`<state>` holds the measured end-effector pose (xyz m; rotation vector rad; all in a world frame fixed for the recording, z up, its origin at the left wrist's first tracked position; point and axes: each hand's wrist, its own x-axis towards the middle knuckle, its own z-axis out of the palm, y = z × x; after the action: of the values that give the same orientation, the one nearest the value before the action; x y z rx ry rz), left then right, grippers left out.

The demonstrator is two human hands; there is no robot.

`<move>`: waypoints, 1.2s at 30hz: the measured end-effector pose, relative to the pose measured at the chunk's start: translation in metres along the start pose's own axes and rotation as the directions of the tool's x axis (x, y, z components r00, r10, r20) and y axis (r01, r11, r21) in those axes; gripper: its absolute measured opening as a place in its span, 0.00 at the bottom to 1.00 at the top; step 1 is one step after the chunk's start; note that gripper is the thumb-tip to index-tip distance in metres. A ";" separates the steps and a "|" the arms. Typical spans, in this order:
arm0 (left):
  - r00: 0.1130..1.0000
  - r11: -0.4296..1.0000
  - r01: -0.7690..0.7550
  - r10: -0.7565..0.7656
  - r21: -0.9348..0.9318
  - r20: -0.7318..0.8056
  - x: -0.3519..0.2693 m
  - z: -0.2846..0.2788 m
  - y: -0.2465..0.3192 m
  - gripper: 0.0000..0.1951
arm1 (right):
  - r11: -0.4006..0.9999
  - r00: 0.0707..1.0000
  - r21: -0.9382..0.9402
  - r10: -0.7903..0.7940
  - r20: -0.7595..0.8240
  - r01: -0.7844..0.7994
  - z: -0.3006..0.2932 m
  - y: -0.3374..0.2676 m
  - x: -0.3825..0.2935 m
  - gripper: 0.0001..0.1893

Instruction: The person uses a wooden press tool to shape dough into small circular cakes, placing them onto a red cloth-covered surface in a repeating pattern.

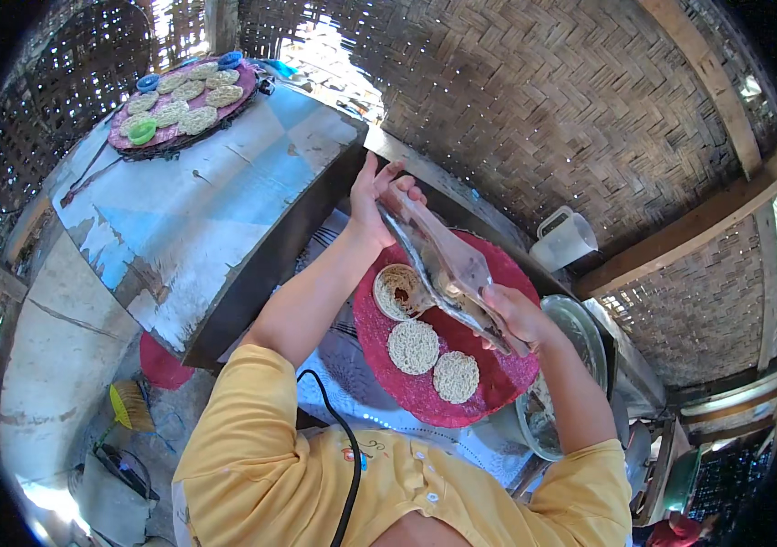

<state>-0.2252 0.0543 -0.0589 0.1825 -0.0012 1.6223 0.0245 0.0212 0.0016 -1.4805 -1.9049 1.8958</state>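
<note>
Both my hands grip a long flat press-like tool of wood and clear plastic, tilted above a round red mat. My left hand has its upper end, thumb and fingers around it. My right hand holds the lower end. What lies inside the tool is hard to tell. Below it, partly covered, stands a round container with crumbly residue inside. Two flat, round, pale noodle-like cakes, a left one and a right one, lie on the mat.
On the blue-white table at left, a red round tray bears several pale cakes, two blue rings and a green ring. A clear plastic jug stands by the woven wall. A large basin sits right of the mat.
</note>
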 end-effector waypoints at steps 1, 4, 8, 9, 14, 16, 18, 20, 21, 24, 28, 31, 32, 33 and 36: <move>0.999 1.000 0.000 0.001 0.014 -0.040 -0.004 0.001 0.001 0.21 | 1.000 1.000 0.021 0.014 0.009 -0.014 0.005 0.001 -0.002 0.25; 0.997 0.999 -0.001 0.005 0.054 -0.074 -0.009 0.001 0.009 0.22 | 0.997 0.999 0.069 0.013 0.042 -0.016 0.016 0.003 0.000 0.24; 0.996 0.997 -0.026 0.032 0.074 -0.080 -0.002 0.006 0.022 0.23 | 0.995 0.999 0.083 -0.046 -0.026 0.048 0.033 -0.007 0.007 0.22; 0.997 0.997 -0.046 0.049 0.061 -0.061 -0.001 0.007 0.025 0.24 | 0.995 0.992 0.043 -0.091 -0.083 0.095 0.035 -0.010 0.008 0.22; 0.995 0.999 -0.029 0.032 0.036 -0.097 0.001 0.002 0.010 0.24 | 0.994 0.992 -0.090 -0.072 -0.103 0.063 0.019 -0.003 0.005 0.25; 0.993 0.999 -0.022 0.026 0.036 -0.117 -0.003 0.002 0.002 0.25 | 0.991 0.996 -0.133 -0.030 -0.083 0.019 0.014 0.001 -0.002 0.28; 0.991 0.998 0.046 -0.042 -0.032 0.124 -0.009 0.004 0.005 0.27 | 0.998 1.000 -0.048 0.028 -0.003 -0.028 0.014 0.000 -0.012 0.29; 0.997 0.997 0.028 -0.033 0.070 0.068 -0.012 0.013 0.010 0.30 | 0.992 0.994 0.057 -0.109 -0.026 0.111 0.015 -0.006 -0.019 0.27; 1.000 0.985 0.025 -0.027 0.169 0.011 -0.018 0.025 0.011 0.33 | 0.957 0.969 0.160 -0.235 -0.070 0.244 0.015 -0.006 -0.023 0.25; 0.918 0.830 -0.039 -0.190 0.556 0.349 -0.027 0.020 0.007 0.27 | 0.901 0.927 0.224 -0.342 -0.156 0.370 0.023 -0.017 -0.020 0.26; 0.969 -0.130 -0.245 -0.043 0.961 0.241 -0.066 0.014 -0.014 0.19 | 0.852 0.897 0.283 -0.410 -0.165 0.441 0.035 -0.006 0.015 0.25; 0.929 0.019 -0.282 0.256 0.959 0.268 -0.084 -0.016 -0.004 0.16 | 0.881 0.872 0.036 -0.461 -0.168 0.472 0.043 -0.001 0.042 0.21; 0.911 0.012 -0.303 0.299 0.953 0.285 -0.092 -0.017 0.004 0.16 | 0.887 0.862 -0.229 -0.450 -0.233 0.401 0.043 0.000 0.049 0.20; 0.898 -0.210 -0.267 0.299 0.940 0.322 -0.104 -0.010 0.011 0.17 | 0.892 0.859 -0.219 -0.444 -0.255 0.396 0.039 0.008 0.055 0.20; 0.873 0.055 -0.294 0.423 0.954 0.244 -0.121 -0.079 0.042 0.18 | 0.663 0.824 -0.740 -0.479 -0.302 0.114 0.044 0.016 0.069 0.17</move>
<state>-0.2700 -0.0595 -0.1468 1.2471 1.2924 1.8873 -0.0314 0.0293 -0.0599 -1.4231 -2.4986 0.5490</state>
